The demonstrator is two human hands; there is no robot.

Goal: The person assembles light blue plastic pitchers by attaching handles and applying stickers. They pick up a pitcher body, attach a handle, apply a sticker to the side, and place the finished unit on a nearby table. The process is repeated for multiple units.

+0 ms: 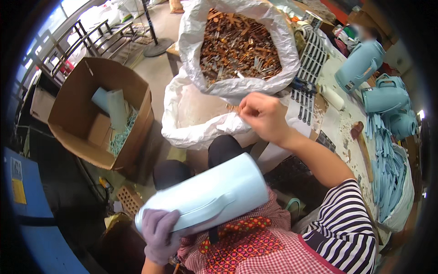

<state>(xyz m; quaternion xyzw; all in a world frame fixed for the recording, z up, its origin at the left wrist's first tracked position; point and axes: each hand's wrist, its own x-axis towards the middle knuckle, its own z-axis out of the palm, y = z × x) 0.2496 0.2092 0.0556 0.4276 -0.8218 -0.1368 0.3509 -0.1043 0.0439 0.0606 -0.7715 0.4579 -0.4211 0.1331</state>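
Note:
My left hand (160, 232), in a grey-purple glove, grips the lower-left end of a light blue thermos jug (223, 180). The jug lies tilted across my lap, and its side handle faces me. My bare right hand (267, 118) is raised beyond the jug, fingers pinched on a small copper-coloured ridged metal piece (233, 108); its exact kind is too small to tell. Just beyond that hand, a white sack (190, 43) holds a heap of rusty-looking small metal parts (242, 48). A second white sack (171, 125) hangs open below it.
At left stands an open cardboard box (73, 98) with tubes and green strands inside. On the right-hand table (340, 121) lie rows of metal pieces (312, 57), a white roll (332, 97), a hammer (363, 148) and several blue jugs (360, 66). Blue strips (388, 182) fill a bag.

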